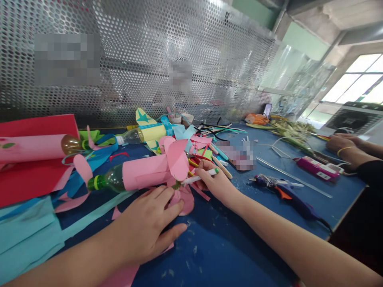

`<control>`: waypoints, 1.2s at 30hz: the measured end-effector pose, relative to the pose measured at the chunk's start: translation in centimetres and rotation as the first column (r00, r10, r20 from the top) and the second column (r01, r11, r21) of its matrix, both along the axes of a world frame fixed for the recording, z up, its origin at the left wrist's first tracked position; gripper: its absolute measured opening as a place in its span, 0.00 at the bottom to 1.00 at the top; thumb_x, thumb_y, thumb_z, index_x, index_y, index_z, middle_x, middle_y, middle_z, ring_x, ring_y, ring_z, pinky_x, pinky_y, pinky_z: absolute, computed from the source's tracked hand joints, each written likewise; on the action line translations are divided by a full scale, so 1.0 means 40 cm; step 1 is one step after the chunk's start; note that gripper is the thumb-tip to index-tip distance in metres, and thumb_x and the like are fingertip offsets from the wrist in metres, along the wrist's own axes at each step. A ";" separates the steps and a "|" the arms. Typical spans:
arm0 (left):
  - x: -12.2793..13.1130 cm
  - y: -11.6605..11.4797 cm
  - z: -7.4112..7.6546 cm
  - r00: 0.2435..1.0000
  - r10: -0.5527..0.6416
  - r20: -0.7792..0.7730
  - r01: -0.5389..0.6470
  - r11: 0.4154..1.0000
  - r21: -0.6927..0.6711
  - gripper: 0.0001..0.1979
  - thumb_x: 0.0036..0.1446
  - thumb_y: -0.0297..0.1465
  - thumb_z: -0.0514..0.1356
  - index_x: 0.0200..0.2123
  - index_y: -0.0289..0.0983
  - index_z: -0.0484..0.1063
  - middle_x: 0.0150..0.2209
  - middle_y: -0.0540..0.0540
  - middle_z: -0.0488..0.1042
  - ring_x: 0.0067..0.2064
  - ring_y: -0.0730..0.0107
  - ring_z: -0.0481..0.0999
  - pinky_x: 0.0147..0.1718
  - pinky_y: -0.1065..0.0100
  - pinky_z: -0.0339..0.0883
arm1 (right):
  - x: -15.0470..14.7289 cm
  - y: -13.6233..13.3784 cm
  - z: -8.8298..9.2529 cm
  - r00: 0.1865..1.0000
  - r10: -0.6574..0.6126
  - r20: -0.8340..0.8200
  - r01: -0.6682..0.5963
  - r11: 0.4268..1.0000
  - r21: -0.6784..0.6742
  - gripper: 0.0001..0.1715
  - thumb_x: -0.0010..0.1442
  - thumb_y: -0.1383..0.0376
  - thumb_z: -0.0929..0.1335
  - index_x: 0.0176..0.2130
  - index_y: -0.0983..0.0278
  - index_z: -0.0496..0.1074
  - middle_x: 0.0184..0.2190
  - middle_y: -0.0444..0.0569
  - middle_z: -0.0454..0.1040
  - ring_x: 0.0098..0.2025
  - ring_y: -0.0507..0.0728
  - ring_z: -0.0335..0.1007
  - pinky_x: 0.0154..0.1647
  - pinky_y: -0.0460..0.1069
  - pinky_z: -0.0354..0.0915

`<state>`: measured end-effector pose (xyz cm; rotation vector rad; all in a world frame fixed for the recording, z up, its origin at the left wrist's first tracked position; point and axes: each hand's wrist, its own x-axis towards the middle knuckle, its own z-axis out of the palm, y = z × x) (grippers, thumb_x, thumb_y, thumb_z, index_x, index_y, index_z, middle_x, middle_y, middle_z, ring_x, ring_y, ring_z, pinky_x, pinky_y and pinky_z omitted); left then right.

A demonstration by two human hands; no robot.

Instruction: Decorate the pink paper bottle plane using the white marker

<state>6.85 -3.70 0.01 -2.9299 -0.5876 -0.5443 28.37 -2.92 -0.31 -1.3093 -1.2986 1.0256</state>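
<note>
My right hand [211,179] grips a white marker [196,178] with a green end, its tip pointing left at a small green patch on a pink paper shape. That rounded pink paper piece [186,202] lies on the blue table, partly under my left hand [152,221], whose fingers are spread and rest on it. Just beyond lies a green plastic bottle [115,177] on its side, wrapped in pink paper [146,171] with pink petal-like fins [178,157] at its right end. A curled pink strip [82,167] is by its green neck.
Another pink-wrapped bottle [36,147] lies on red card [26,179] at left. A yellow-wrapped bottle [152,132] lies behind. Paper scraps and pipe cleaners clutter the middle. A glue gun [287,195], a purple power strip [318,168] and another person's hands [344,145] are at right.
</note>
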 end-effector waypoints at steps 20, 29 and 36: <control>-0.002 -0.003 0.008 1.000 0.012 -0.021 -0.013 0.999 -0.038 0.19 0.67 0.39 0.49 0.49 0.36 0.74 0.45 0.36 0.73 0.46 0.49 0.73 0.43 0.50 0.72 | 0.003 -0.003 -0.001 0.998 -0.011 0.061 0.009 0.999 0.033 0.12 0.55 0.61 0.65 0.24 0.59 0.58 0.12 0.36 0.63 0.16 0.49 0.57 0.18 0.44 0.53; 0.001 -0.004 -0.018 0.999 0.037 0.008 -0.037 0.999 -0.016 0.22 0.68 0.40 0.45 0.49 0.35 0.74 0.46 0.33 0.72 0.46 0.47 0.72 0.42 0.47 0.72 | 0.005 0.000 -0.003 0.996 -0.012 0.085 0.008 0.999 0.051 0.12 0.54 0.61 0.64 0.23 0.59 0.57 0.11 0.35 0.62 0.16 0.49 0.56 0.18 0.44 0.53; -0.001 -0.005 -0.015 0.999 0.029 0.032 -0.026 0.997 -0.066 0.20 0.68 0.40 0.48 0.49 0.35 0.74 0.45 0.35 0.72 0.46 0.50 0.72 0.45 0.50 0.71 | 0.011 0.005 -0.018 0.999 -0.006 0.033 0.005 0.999 0.041 0.11 0.54 0.60 0.63 0.24 0.59 0.56 0.10 0.34 0.60 0.15 0.49 0.54 0.18 0.44 0.50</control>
